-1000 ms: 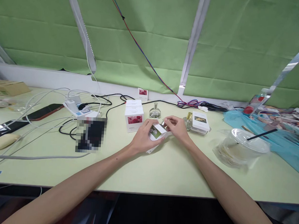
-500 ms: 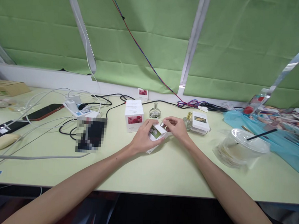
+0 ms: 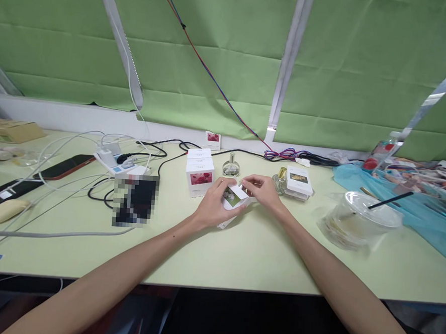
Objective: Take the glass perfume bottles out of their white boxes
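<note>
My left hand (image 3: 213, 207) is closed around a small white box (image 3: 233, 199) with a green flower picture, tilted just above or on the table. At the box's right, open end, my right hand (image 3: 261, 189) pinches a shiny piece, apparently the top of a perfume bottle (image 3: 248, 192); the rest is hidden by box and fingers. Behind my hands a clear, round perfume bottle (image 3: 231, 166) stands upright. White boxes with red flowers (image 3: 200, 179) stand in a row to the left. Right of my hands are a gold-capped bottle (image 3: 281, 182) and a white box with yellow flowers (image 3: 298, 181).
A power strip (image 3: 113, 165) with tangled cables and a blurred-out dark object (image 3: 140, 201) lie left. Farther right, a plastic cup with a black straw (image 3: 369, 214) stands before a blue plastic sheet (image 3: 423, 224). A small red-flower box (image 3: 213, 140) leans at the back wall.
My right fingers have shifted slightly at the box's open end, and less of the silvery bottle top shows. My left hand and the box are almost unmoved.
</note>
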Demonstrator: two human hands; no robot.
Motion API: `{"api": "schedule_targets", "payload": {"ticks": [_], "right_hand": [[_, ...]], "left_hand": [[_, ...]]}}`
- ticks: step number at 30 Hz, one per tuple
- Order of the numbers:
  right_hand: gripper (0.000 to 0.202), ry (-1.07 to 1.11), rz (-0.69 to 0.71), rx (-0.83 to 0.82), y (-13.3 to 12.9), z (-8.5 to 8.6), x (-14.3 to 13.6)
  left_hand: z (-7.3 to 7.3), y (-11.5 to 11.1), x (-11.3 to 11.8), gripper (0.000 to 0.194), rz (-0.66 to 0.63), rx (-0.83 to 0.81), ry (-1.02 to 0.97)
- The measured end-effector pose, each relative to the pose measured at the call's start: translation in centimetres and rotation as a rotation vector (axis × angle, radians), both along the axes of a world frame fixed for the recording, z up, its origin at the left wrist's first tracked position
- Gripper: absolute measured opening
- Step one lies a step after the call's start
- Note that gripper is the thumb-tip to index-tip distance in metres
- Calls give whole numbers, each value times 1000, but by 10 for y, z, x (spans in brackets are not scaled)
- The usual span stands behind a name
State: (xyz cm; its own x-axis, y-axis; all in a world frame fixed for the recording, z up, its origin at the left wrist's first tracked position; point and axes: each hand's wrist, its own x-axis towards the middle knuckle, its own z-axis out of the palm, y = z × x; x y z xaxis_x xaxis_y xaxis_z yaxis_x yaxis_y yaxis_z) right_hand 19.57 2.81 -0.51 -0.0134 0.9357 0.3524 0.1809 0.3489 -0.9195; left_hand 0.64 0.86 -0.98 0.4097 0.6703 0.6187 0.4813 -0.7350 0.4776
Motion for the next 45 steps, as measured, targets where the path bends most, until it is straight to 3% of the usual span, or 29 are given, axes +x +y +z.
{"api": "schedule_targets", "payload": {"ticks": [20,45], "right_hand": [[24,-31,29,-30,1,-1,0],[29,-28,95,-154,-5,8,0]], "left_hand": [[1,-1,2,48,42,-20,-11],[2,-1,1,49,-2,-20,-14]]}}
